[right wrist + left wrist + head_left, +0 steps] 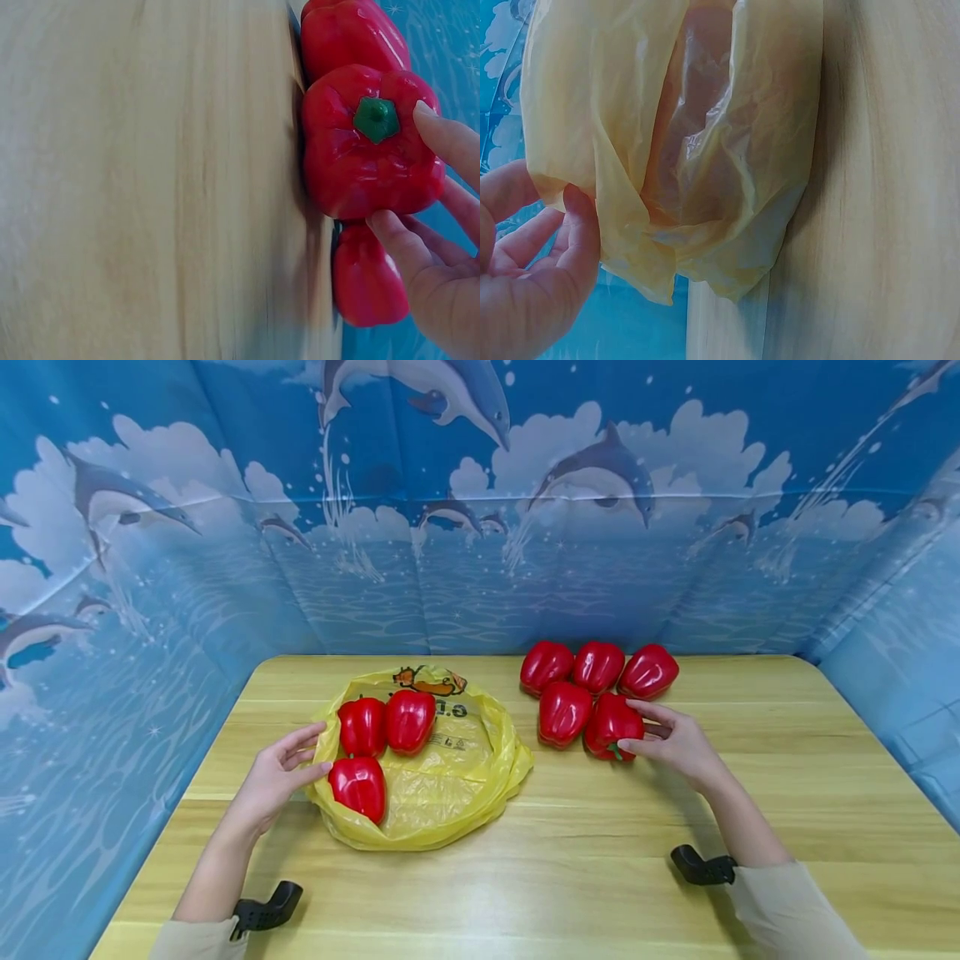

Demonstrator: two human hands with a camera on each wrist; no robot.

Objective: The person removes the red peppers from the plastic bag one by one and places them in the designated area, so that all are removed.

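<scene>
A yellow plastic bag (438,814) lies spread with its mouth wide, and three red bell peppers (358,787) rest along its left side. My left hand (270,781) holds the bag's left rim; in the left wrist view its fingertips (581,206) are at the bag's folded edge. On the right, my right hand (684,750) grips a red bell pepper (611,725) by its side, thumb near the green stem. The right wrist view shows that pepper's stem end (375,120) facing the camera, with fingers on two sides of it.
Several more red bell peppers (564,714) sit close against the gripped one, three of them in a row (598,667) near the table's back edge. The light wood table (585,868) meets a blue dolphin-print curtain (480,585) behind and at both sides.
</scene>
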